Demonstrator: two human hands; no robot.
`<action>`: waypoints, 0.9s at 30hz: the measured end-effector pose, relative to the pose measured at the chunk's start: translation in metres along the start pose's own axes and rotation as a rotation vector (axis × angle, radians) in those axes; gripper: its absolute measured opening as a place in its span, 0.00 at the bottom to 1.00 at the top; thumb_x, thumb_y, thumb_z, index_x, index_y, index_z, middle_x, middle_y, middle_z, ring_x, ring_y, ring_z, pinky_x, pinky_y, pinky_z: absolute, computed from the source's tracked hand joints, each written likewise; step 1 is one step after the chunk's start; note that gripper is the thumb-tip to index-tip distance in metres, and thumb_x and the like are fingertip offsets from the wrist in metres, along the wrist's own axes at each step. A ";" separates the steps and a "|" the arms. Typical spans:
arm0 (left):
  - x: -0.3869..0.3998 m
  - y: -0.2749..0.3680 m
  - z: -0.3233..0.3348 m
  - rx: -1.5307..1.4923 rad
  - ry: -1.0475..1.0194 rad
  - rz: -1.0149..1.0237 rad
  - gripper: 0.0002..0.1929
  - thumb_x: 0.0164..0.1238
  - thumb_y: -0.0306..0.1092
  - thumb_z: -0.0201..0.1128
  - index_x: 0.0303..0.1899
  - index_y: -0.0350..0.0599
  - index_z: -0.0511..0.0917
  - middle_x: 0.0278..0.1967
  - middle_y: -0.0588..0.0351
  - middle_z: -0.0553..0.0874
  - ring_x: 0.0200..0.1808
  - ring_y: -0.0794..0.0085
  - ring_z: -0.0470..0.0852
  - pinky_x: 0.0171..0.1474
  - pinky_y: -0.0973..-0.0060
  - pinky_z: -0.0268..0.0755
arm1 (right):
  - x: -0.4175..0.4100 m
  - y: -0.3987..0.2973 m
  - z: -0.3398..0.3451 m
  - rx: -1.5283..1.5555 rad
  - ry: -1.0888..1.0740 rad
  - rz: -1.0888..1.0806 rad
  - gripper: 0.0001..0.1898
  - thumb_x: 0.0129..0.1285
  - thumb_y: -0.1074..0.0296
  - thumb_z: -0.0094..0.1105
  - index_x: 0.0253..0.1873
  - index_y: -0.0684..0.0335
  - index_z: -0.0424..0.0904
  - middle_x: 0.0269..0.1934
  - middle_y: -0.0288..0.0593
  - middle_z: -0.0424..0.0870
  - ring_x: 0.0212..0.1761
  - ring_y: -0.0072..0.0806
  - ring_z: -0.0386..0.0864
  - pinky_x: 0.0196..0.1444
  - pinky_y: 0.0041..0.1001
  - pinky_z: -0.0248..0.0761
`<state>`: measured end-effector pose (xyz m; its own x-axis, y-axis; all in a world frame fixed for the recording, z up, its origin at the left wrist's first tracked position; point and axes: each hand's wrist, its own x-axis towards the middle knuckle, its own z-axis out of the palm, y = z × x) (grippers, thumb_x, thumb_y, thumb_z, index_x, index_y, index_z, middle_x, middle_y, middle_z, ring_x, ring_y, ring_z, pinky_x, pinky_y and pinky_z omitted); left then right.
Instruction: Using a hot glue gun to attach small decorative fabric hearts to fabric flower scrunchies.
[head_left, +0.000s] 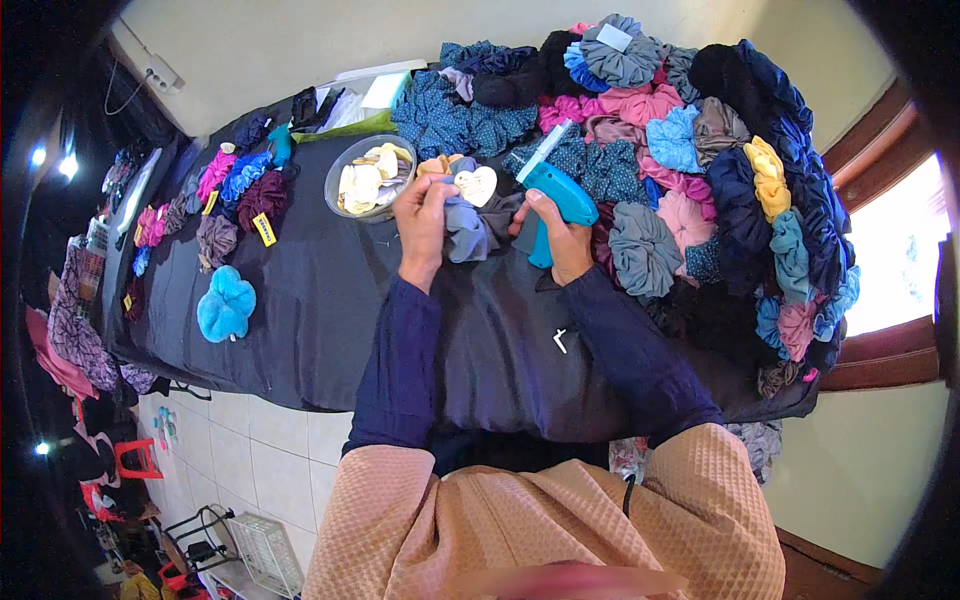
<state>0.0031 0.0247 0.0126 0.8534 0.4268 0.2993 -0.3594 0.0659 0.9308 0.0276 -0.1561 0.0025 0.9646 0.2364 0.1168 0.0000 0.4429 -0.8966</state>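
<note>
My left hand (421, 225) pinches a grey-blue fabric scrunchie (471, 229) and a cream heart-shaped tag (476, 185) that bears writing. The tag stands up at the scrunchie's far side; whether it is fastened there I cannot tell. My right hand (559, 236) is wrapped around the grip of a turquoise tagging gun (564, 193). White fasteners stick up from the gun's front end, which points away from me and slightly left. Right of the scrunchie, the fingertips of my right hand come close to its darker folds. A clear round tub (331, 193) of heart tags (365, 182) stands beside my left hand.
A large heap of scrunchies (643, 251) spreads over the right of the black-covered table (315, 300). Tagged scrunchies (261, 201) and a fluffy turquoise one (226, 304) lie left. A small white L-shaped piece (559, 341) lies near my right forearm. Tray (345, 129) behind.
</note>
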 end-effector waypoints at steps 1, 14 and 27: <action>0.002 0.006 -0.005 0.002 0.004 -0.003 0.06 0.59 0.27 0.59 0.33 0.35 0.82 0.28 0.65 0.80 0.29 0.85 0.74 0.34 0.85 0.65 | 0.000 -0.002 0.002 -0.023 0.008 0.000 0.10 0.65 0.63 0.62 0.42 0.65 0.80 0.27 0.39 0.81 0.26 0.25 0.80 0.29 0.25 0.73; 0.016 0.055 -0.088 -0.494 -0.110 -0.120 0.13 0.60 0.38 0.54 0.39 0.37 0.78 0.38 0.53 0.82 0.36 0.65 0.80 0.47 0.72 0.73 | -0.001 -0.006 0.001 -0.056 -0.006 0.015 0.11 0.65 0.62 0.61 0.39 0.65 0.77 0.27 0.41 0.80 0.26 0.28 0.82 0.30 0.25 0.75; 0.038 0.035 -0.101 -1.394 -0.321 -0.011 0.25 0.75 0.42 0.52 0.65 0.33 0.67 0.64 0.40 0.73 0.47 0.66 0.85 0.38 0.79 0.79 | -0.001 -0.006 0.003 -0.061 -0.039 -0.045 0.11 0.65 0.62 0.60 0.40 0.65 0.76 0.28 0.41 0.80 0.27 0.27 0.82 0.30 0.25 0.75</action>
<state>-0.0151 0.1339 0.0354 0.8378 0.2137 0.5025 -0.2624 0.9646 0.0274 0.0263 -0.1563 0.0089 0.9524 0.2511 0.1729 0.0603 0.4006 -0.9143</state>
